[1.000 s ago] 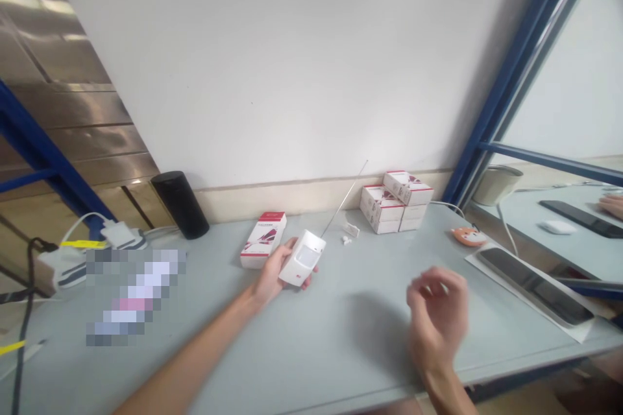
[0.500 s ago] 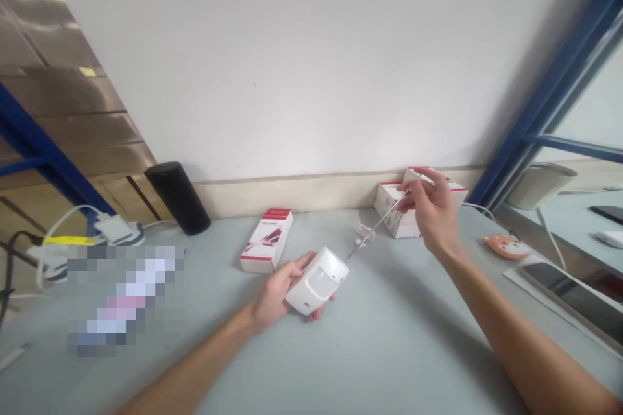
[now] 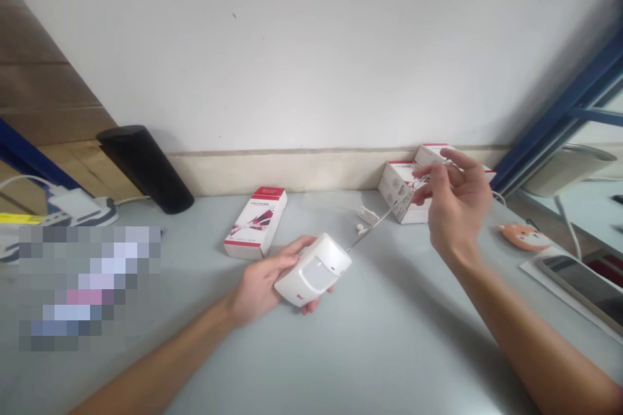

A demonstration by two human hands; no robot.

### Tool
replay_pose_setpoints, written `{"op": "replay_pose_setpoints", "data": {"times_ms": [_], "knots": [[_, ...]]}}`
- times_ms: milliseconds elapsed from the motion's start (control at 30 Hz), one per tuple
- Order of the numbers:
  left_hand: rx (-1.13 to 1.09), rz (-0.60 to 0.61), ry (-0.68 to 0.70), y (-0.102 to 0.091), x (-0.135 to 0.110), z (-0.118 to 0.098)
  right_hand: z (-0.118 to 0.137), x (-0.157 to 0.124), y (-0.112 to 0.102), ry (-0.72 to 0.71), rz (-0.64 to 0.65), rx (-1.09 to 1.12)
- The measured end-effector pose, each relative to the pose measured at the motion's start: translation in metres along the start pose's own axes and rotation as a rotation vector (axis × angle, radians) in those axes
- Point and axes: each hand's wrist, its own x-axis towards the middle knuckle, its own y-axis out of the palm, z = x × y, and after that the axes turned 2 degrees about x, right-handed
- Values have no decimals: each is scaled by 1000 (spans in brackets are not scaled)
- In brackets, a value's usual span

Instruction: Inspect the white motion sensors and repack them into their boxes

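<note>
A white motion sensor [image 3: 314,270] with a curved lens window and a small red mark lies tilted in my left hand [image 3: 257,282], whose fingers wrap round its side and underside. From the sensor's upper right end a thin metal antenna [image 3: 374,227] runs slantwise up to my right hand [image 3: 460,207]. There the thumb and fingers close on the rod near its far end, the other fingers half spread. Small white plastic pieces [image 3: 368,215] lie on the table just behind the rod.
A red-and-white box [image 3: 256,224] lies behind my left hand. More such boxes [image 3: 403,191] stand by the wall, partly behind my right hand. A black cylinder [image 3: 148,168] is at back left, near plugs and cables. An orange animal-face item [image 3: 524,237] and a phone [image 3: 584,288] lie right.
The view has shifted a little. My right hand has moved slightly up and right along the antenna's line, its fingers more spread. My left hand keeps its hold on the sensor.
</note>
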Motion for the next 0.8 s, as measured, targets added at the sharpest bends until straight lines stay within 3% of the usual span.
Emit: {"op": "replay_pose_setpoints", "data": {"times_ms": [200, 367, 667, 800], "knots": [[10, 27, 29, -4, 1, 3, 1, -1, 1, 22, -4, 31], [9, -10, 41, -1, 1, 3, 2, -12, 9, 125, 59, 72], [-28, -165, 108, 10, 3, 1, 10, -59, 28, 309, 511, 137], [-38, -207, 124, 12, 2, 1, 18, -75, 33, 375, 597, 187]]}}
